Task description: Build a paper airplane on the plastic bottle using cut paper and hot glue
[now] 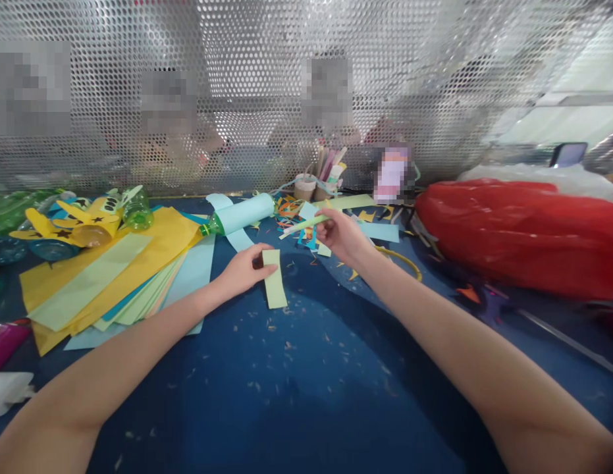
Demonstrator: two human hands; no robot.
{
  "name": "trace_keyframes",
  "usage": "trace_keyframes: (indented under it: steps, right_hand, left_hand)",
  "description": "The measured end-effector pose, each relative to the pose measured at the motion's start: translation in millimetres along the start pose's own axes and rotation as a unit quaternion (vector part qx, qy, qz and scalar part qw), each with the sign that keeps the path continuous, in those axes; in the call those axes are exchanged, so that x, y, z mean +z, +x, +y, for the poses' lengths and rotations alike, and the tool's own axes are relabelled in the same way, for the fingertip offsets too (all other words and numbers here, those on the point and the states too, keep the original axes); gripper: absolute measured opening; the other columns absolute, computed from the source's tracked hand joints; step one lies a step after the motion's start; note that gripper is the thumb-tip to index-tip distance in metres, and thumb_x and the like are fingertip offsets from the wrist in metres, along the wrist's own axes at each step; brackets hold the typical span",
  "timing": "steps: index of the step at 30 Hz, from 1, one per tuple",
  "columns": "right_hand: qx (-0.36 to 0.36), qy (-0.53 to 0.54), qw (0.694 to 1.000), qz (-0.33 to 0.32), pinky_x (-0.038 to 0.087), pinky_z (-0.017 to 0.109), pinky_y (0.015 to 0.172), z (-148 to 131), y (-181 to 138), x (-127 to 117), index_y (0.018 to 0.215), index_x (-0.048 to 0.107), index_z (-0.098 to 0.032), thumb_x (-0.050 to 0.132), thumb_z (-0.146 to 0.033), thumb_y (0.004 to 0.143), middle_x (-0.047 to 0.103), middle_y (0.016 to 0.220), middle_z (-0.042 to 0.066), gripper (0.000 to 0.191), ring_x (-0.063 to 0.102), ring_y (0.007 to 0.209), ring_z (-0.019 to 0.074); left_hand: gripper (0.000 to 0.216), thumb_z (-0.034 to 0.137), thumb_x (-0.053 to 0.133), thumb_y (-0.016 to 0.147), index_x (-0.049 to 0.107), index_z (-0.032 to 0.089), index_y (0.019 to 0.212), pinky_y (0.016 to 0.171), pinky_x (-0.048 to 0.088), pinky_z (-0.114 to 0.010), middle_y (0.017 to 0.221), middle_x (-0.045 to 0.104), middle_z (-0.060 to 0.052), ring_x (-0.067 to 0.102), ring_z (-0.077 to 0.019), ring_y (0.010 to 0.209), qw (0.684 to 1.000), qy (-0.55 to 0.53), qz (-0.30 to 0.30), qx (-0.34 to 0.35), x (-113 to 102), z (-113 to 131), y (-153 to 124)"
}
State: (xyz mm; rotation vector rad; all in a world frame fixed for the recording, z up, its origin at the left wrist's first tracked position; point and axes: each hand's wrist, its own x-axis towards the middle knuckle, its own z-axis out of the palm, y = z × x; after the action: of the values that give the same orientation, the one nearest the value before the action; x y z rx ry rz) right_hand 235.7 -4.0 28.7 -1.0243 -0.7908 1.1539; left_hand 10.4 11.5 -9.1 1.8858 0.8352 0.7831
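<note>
My left hand (243, 268) pinches the top end of a pale green paper strip (275, 283) that lies on the blue table (306, 382). My right hand (342, 234) is closed on a thin light green strip (302, 226) that sticks out to the left, held a little above the table. Both hands are near the table's middle, about a hand's width apart. Just behind them lies a green plastic bottle wrapped in light blue paper (239, 214).
A fan of yellow, green and blue paper sheets (123, 270) lies at the left, with a yellow paper-covered bottle craft (79, 220) behind it. A red plastic bag (523, 230) fills the right. Paper scraps and cups of sticks (316, 181) sit by the perforated metal screen (286, 79); people sit behind it.
</note>
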Motion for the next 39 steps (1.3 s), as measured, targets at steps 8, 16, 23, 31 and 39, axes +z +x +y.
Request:
trace_keyframes:
  steps: [8, 16, 23, 31, 39]
  right_hand:
    - [-0.075, 0.032, 0.989, 0.121, 0.034, 0.016, 0.041, -13, 11, -16, 0.074, 0.056, -0.019, 0.063, -0.040, 0.075, 0.048, 0.049, -0.007, 0.022, 0.039, 0.041, 0.0044]
    - [-0.155, -0.168, 0.958, 0.175, 0.039, 0.019, 0.046, -30, 20, -35, 0.083, 0.049, -0.024, 0.061, -0.023, 0.071, 0.057, 0.073, -0.004, 0.016, 0.049, 0.052, 0.0083]
    - [-0.168, -0.570, 0.801, 0.072, 0.045, 0.034, 0.069, -20, 26, -57, 0.097, 0.061, -0.021, 0.049, -0.016, 0.077, 0.060, 0.079, 0.004, 0.024, 0.055, 0.065, 0.0174]
    - [-0.149, -0.737, 0.659, -0.018, 0.042, 0.035, 0.083, -6, 28, -59, 0.109, 0.066, -0.017, 0.037, -0.011, 0.084, 0.062, 0.085, 0.012, 0.039, 0.056, 0.093, 0.0259]
    - [-0.182, -0.770, 0.612, 0.010, 0.042, 0.036, 0.088, -2, 27, -63, 0.113, 0.066, -0.014, 0.037, -0.012, 0.085, 0.062, 0.092, 0.015, 0.040, 0.058, 0.094, 0.0264]
  left_hand:
    - [0.031, 0.020, 0.059, 0.077, 0.056, 0.021, 0.108, 0.070, 0.049, -0.027, 0.087, 0.058, 0.000, 0.057, -0.0125, 0.073, 0.998, 0.060, 0.005, 0.018, 0, 0, 1]
    - [0.016, 0.019, 0.056, 0.079, 0.059, 0.019, 0.094, 0.075, 0.051, -0.029, 0.082, 0.062, -0.001, 0.060, -0.0142, 0.079, 0.996, 0.077, 0.027, 0.020, 0, -3, 2]
    - [0.014, 0.020, 0.054, 0.079, 0.052, 0.019, 0.092, 0.062, 0.052, -0.026, 0.076, 0.057, 0.003, 0.058, -0.0091, 0.056, 0.997, -0.002, 0.082, 0.002, -1, -4, 3]
    - [0.020, 0.027, 0.057, 0.079, 0.058, 0.017, 0.096, 0.061, 0.055, -0.028, 0.080, 0.059, 0.000, 0.060, -0.0104, 0.060, 0.997, -0.075, 0.023, -0.001, -2, 0, 3]
    - [0.016, 0.026, 0.055, 0.082, 0.066, 0.019, 0.091, 0.079, 0.054, -0.033, 0.088, 0.069, -0.003, 0.065, -0.0162, 0.080, 0.993, 0.110, -0.017, 0.039, 2, 2, 0]
